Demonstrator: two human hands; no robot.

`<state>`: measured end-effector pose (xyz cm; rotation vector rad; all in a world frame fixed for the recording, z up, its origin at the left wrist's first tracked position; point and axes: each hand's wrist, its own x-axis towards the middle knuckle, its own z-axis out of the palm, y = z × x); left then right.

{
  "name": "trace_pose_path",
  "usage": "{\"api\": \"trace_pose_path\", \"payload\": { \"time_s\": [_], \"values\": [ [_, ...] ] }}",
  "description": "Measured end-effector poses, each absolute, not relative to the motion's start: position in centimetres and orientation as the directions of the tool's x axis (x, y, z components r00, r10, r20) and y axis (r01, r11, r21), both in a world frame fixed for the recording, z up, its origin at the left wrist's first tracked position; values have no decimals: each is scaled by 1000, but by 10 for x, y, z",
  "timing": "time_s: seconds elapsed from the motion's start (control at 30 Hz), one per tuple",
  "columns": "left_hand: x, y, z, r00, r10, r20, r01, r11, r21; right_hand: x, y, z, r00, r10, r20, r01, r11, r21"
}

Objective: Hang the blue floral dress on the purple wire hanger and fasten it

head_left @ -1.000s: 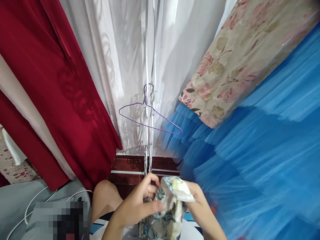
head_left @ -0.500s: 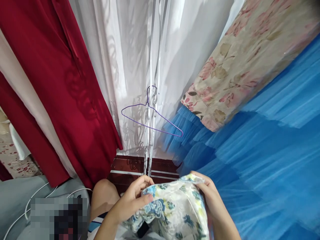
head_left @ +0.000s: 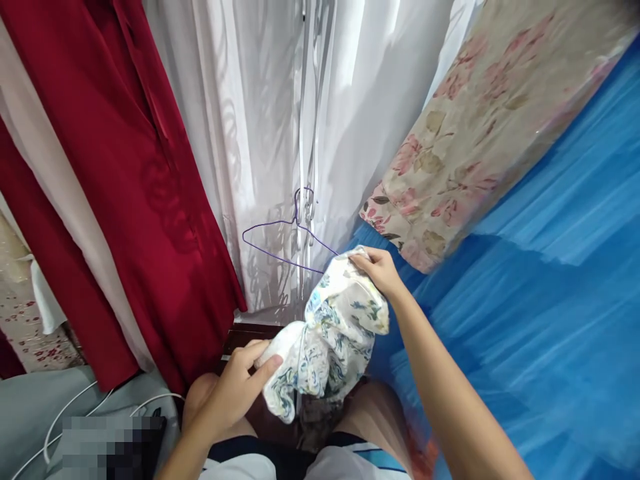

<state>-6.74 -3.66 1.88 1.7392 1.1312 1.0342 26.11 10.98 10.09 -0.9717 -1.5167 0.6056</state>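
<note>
Nearest, on the left, a thin white cable (head_left: 65,415) lies across a grey cloth (head_left: 25,400). Above the person's knees, the left hand (head_left: 233,390) pinches the lower end of a white garment printed with blue and green flowers (head_left: 330,330) between thumb and fingers. The right hand (head_left: 381,270), raised farther out, grips the garment's upper edge, so the fabric hangs slanted between both hands. Just beyond it, a purple wire hanger (head_left: 280,233) dangles before a sheer white curtain (head_left: 250,133). A dark red drape (head_left: 125,173) hangs left; blue tulle (head_left: 540,300) and a beige rose-patterned fabric (head_left: 475,127) fill the right.
</note>
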Motion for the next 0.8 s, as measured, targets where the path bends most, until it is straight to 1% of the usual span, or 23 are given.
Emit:
{"api": "trace_pose_path", "payload": {
  "time_s": [0.07, 0.2, 0.27, 0.3, 0.33, 0.4, 0.47, 0.53, 0.6, 0.67, 0.73, 0.8],
  "values": [
    [-70, -33, 22, 249, 948, 200, 203, -253, 946, 249, 128, 110, -16, 837, 547, 235, 535, -812],
    [-69, -33, 23, 279, 948, 156, 28, -170, 985, 233, 155, 118, -91, 868, 488, 167, 496, -852],
    [-71, -34, 23, 310, 939, 150, -7, -156, 988, 229, 164, 118, -127, 891, 436, 120, 450, -885],
    [-72, -33, 21, 312, 937, 156, 2, -165, 986, 227, 168, 117, -144, 902, 407, 94, 422, -902],
    [-75, -31, 19, 298, 938, 178, 34, -197, 980, 226, 170, 116, -160, 913, 376, 67, 390, -918],
    [-83, -21, 11, 238, 924, 300, 151, -340, 928, 223, 173, 113, -192, 930, 312, 13, 321, -947],
    [-93, -4, -1, 198, 858, 474, 292, -513, 807, 222, 172, 112, -225, 942, 251, -35, 249, -968],
    [-104, 19, -15, 224, 785, 578, 416, -613, 672, 223, 169, 113, -259, 946, 196, -74, 183, -980],
    [-114, 45, -27, 269, 767, 582, 538, -621, 570, 225, 165, 117, -290, 945, 154, -106, 128, -986],
    [-123, 72, -35, 312, 788, 530, 649, -584, 487, 228, 161, 122, -318, 941, 115, -127, 78, -989],
    [-131, 99, -35, 353, 810, 468, 709, -558, 430, 231, 157, 129, -339, 937, 80, -139, 34, -990],
    [-138, 127, -27, 383, 813, 438, 729, -558, 397, 233, 154, 135, -353, 934, 50, -141, 0, -990]
  ]
}}
